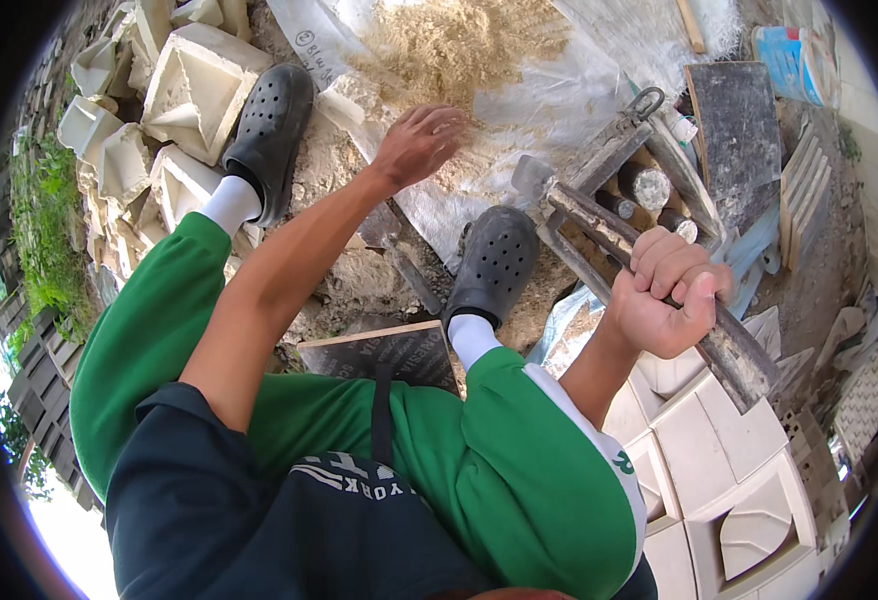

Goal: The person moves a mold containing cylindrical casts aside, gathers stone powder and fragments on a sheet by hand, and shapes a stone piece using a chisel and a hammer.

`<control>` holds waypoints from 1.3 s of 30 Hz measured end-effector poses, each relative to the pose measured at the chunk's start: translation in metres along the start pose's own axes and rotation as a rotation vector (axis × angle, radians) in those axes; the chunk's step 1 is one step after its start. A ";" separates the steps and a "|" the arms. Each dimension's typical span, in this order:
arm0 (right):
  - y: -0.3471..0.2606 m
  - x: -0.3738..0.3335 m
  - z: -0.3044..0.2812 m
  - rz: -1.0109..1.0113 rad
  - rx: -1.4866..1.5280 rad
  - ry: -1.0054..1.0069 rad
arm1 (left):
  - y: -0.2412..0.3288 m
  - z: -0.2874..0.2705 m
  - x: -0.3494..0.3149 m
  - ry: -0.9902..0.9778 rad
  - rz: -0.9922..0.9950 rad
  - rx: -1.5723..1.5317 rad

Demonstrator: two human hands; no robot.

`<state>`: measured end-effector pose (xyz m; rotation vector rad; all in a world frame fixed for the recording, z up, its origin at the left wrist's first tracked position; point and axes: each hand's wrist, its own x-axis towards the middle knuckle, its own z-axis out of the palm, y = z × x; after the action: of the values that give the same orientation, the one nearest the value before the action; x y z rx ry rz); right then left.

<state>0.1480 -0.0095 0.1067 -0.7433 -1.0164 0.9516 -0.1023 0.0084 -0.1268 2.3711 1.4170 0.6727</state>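
My right hand (671, 292) is closed round a long, worn grey bar (599, 222), which slants from upper left to lower right. The bar's upper end lies over a grey frame (611, 160) with a metal ring at its top and several cylinders (647, 186) inside. A flat grey piece (533, 178) shows beside that end; whether it joins the bar, I cannot tell. My left hand (421, 142) reaches out over a white sheet (519, 125), near a heap of pale sand (464, 45). Its fingers are stretched out, their tips slightly blurred, with nothing seen in them.
White cast blocks (204, 85) pile up at the far left; more pale blocks (729, 440) stand at the near right. Beyond the frame are a dark board (735, 125) and a blue-and-white bucket (794, 65). Another board (384, 355) lies between my legs, near my black clogs (497, 262).
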 end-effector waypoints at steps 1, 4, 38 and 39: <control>0.001 0.000 0.002 0.012 0.013 -0.007 | 0.002 -0.001 0.000 0.057 -0.111 0.021; 0.003 0.003 0.007 0.061 0.072 -0.063 | 0.011 -0.003 -0.006 0.009 -0.187 0.044; 0.023 -0.001 0.086 0.147 -0.022 -0.292 | 0.041 0.013 -0.032 0.247 -0.573 -0.085; 0.025 -0.002 0.085 0.147 -0.026 -0.292 | 0.042 0.012 -0.031 0.247 -0.572 -0.089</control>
<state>0.0608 0.0056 0.1153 -0.7212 -1.2431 1.2008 -0.0770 -0.0392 -0.1248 1.7218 1.9984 0.8534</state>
